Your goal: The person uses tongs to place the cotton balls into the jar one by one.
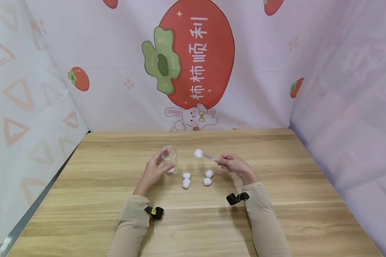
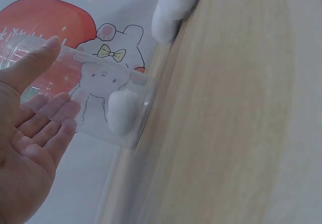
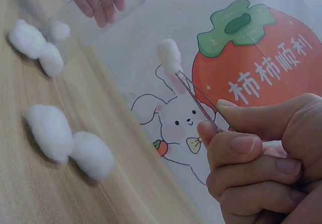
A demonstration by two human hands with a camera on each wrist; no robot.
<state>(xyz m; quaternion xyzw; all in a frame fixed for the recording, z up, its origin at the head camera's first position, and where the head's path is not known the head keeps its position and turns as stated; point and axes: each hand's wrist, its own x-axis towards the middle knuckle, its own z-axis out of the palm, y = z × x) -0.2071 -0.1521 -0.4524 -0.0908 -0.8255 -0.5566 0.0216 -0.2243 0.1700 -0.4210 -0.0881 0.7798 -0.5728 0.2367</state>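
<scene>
My left hand (image 1: 153, 172) holds a clear open-topped jar (image 1: 169, 155) upright on the table, thumb on one side and fingers on the other. One white cotton ball (image 2: 124, 112) lies at the bottom of that jar. Metal tweezers (image 1: 209, 157) are pinched between the thumb and fingers of my right hand (image 1: 234, 164). Their tips grip another cotton ball (image 3: 169, 55), held up in the air to the right of the jar's mouth. Two pairs of cotton balls rest on the wood between my hands, a left pair (image 1: 186, 180) and a right pair (image 1: 208, 177).
The wood-grain table (image 1: 186, 221) runs back to a printed curtain (image 1: 260, 96) with a large persimmon and a rabbit. More hanging cloth encloses the left and right sides. A black camera is strapped to each wrist over beige sleeves (image 1: 132, 225).
</scene>
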